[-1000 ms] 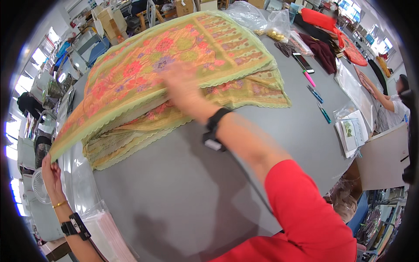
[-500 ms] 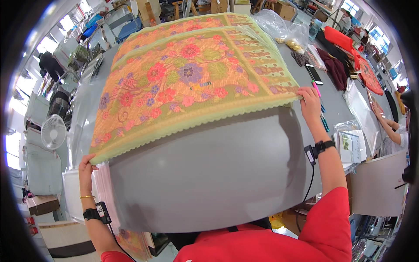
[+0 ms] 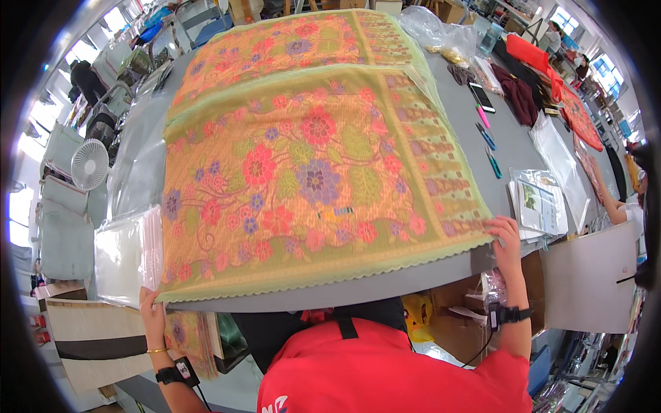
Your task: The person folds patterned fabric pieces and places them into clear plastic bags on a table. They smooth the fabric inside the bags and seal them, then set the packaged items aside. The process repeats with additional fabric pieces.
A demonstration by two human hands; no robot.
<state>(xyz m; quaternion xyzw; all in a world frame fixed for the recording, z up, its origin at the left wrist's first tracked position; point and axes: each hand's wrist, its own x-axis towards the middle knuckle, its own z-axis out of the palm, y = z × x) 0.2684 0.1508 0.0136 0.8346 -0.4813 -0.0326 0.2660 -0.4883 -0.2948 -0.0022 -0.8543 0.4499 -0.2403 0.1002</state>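
Note:
A floral cloth (image 3: pixel 275 165) in orange and green, with pink and purple flowers and a scalloped pale green hem, lies spread over the grey table (image 3: pixel 289 301). At its near left corner my left hand (image 3: pixel 152 315) pinches the hem. My right hand (image 3: pixel 506 242) is closed on the near right corner. Between the two hands the hem runs taut, close to the table's front edge. Across the far part of the table a second panel of the same pattern (image 3: pixel 296 45) stretches out, its near edge meeting the front panel.
Clear plastic sleeves (image 3: pixel 124 258) are stacked at the left. Right of the cloth lie a phone (image 3: pixel 482 98), a pink marker (image 3: pixel 483 116), two blue-green snips (image 3: pixel 494 164) and bagged papers (image 3: pixel 537 206). A white fan (image 3: pixel 89 164) stands at left; another person's arm (image 3: pixel 609 196) reaches in at right.
Both hands have drawn the cloth's near hem toward me, so it covers most of the bare table in front. More of the far panel shows now.

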